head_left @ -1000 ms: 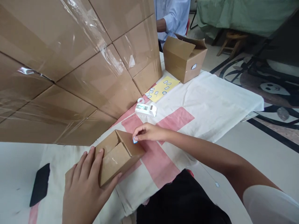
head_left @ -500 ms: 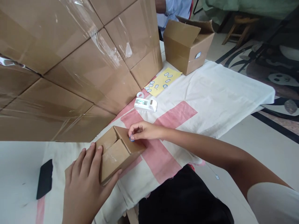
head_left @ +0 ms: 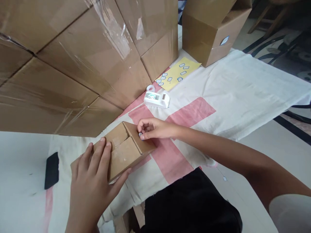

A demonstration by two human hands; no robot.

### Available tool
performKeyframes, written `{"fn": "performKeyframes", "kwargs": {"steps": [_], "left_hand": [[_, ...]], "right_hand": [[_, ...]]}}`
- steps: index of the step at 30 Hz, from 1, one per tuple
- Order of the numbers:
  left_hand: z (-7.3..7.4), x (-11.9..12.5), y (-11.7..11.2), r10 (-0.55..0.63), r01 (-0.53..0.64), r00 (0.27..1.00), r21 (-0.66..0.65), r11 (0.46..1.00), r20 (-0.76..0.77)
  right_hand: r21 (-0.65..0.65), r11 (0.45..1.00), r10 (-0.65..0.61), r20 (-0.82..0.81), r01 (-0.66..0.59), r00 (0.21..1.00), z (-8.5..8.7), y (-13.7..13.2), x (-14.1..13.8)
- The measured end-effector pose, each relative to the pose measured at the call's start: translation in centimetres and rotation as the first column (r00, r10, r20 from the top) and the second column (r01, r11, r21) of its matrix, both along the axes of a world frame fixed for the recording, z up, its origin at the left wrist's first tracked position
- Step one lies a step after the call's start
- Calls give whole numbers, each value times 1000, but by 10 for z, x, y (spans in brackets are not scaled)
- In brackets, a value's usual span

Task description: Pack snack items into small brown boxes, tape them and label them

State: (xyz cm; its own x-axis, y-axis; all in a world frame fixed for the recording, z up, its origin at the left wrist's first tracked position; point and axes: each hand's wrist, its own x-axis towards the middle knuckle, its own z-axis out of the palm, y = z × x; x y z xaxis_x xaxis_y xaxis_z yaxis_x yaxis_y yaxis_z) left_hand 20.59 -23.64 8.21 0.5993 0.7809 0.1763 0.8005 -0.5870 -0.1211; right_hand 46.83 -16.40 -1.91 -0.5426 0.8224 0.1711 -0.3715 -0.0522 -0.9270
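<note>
A small cardboard box point(head_left: 122, 152) with taped top flaps lies on the cloth in front of me. My left hand point(head_left: 93, 171) grips its near-left end, fingers over the top and thumb along the lower side. At the box's right end face, my right hand point(head_left: 153, 128) pinches a small blue-edged sticker point(head_left: 140, 134) between thumb and forefinger. The sticker is close to or against that face; I cannot tell whether it adheres. Beyond the box sits a white tape dispenser point(head_left: 156, 99) beside a loose tape roll point(head_left: 150, 88).
Large stacked, tape-wrapped cartons point(head_left: 102, 64) stand along the left and back. A yellow sheet point(head_left: 191, 66) carries several blue-edged stickers. Behind it is an open-flapped box point(head_left: 198, 38) with a label. A black phone-like object point(head_left: 51, 170) lies at left. The tablecloth point(head_left: 243, 87) ends at right.
The view has shifted, so the objects appear higher and farther right, except the cartons' left part. Both hands keep nearly the same places on the box; the right still pinches the sticker.
</note>
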Motion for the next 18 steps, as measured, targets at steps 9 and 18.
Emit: {"fn": "performKeyframes", "kwargs": {"steps": [9,18], "left_hand": [[1,1,1,17,-17,1000,-27,999,-4],[3,4,1,18,-18,1000,-28,999,5]], "right_hand": [[-67,977,-186,177,201,966,-12,10,-5],[-9,998,-53,231,57,972,-5,4,2]]}}
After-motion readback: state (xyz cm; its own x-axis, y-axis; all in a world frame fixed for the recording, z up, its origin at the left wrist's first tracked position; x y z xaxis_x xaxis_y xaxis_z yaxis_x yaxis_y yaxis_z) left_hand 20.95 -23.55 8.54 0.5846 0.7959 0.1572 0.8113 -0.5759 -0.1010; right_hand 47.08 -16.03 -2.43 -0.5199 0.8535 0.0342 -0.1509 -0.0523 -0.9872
